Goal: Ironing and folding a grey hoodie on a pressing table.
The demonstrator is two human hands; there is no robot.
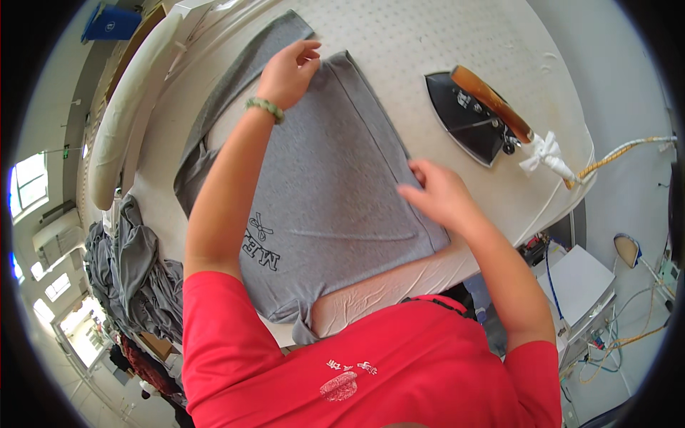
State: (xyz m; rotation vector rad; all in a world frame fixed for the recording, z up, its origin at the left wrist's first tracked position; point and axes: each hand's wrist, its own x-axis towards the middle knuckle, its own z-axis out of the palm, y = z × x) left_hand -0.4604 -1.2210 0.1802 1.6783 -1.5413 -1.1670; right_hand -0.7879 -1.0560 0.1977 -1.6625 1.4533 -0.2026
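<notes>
A grey long-sleeved sweatshirt (342, 157) with a dark printed motif lies spread on a pale padded ironing table (399, 43). My left hand (291, 71), with a green beaded bracelet at its wrist, hovers over the shirt's far end between the body and one sleeve. Its fingers are loosely bent with a gap at the thumb, and no cloth shows in them. At the shirt's right side edge is my right hand (444, 196), thumb and forefinger apart; its other fingers are partly hidden. Whether it touches the cloth is hard to tell.
An iron (467, 114) with a wooden handle rests right of the shirt, its cord (614, 160) leading off right. A long padded arm (132, 107) stands at the left, above a heap of grey garments (135, 271). A blue bin (110, 23) is far left.
</notes>
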